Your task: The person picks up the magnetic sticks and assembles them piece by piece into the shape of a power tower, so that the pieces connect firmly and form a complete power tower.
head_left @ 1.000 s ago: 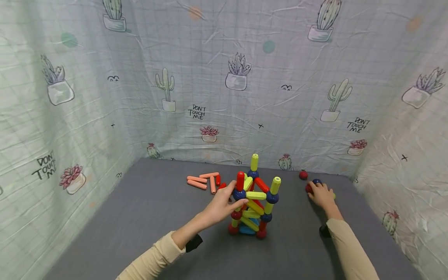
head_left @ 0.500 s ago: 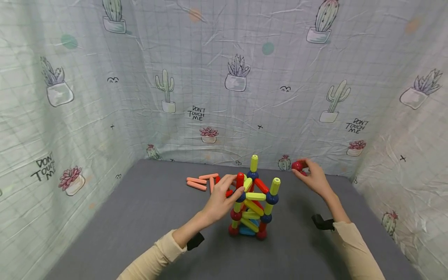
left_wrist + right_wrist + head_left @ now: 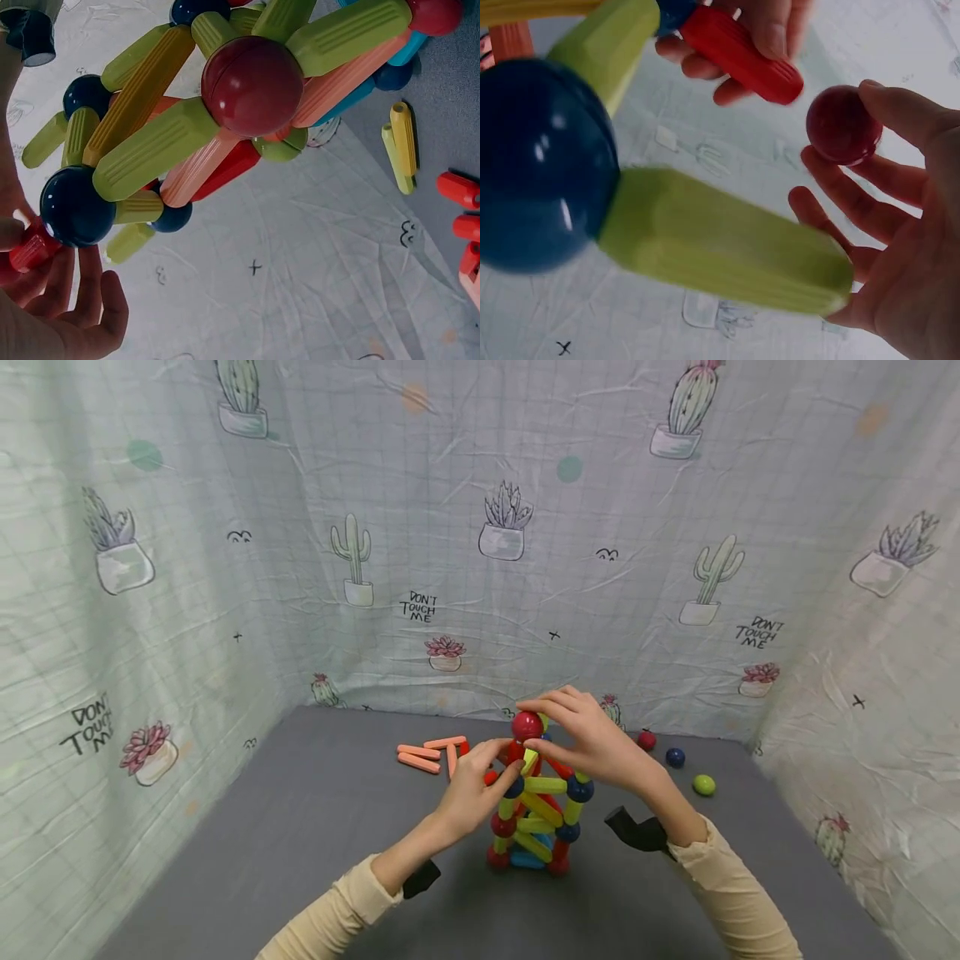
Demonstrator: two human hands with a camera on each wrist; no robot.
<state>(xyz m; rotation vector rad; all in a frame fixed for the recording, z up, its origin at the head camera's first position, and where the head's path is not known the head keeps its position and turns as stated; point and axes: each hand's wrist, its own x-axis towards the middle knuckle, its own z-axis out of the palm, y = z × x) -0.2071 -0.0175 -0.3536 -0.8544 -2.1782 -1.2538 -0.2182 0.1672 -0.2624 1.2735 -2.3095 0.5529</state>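
A tower of magnetic rods and balls (image 3: 546,786) stands on the grey surface, in lime, yellow, red and blue. At its near left upper corner, a red rod (image 3: 742,56) rises from a dark blue ball (image 3: 79,206). My left hand (image 3: 467,789) pinches that rod between thumb and fingers. My right hand (image 3: 600,743) holds a red ball (image 3: 844,125) between thumb and fingertips, just above the rod's free end. In the right wrist view a small gap shows between ball and rod. A lime rod (image 3: 727,240) on another corner stands close to the right hand's fingers.
Several salmon rods (image 3: 418,762) and some red rods (image 3: 459,189) lie left of and behind the tower. To the right are a red ball (image 3: 647,741), a blue ball (image 3: 675,757) and a lime ball (image 3: 703,785). A cactus-print cloth (image 3: 420,677) encloses the surface.
My right hand picked up a red ball from the group at the right and carried it left to the tower's top. The left hand stays at the red rod, its grip slightly shifted.
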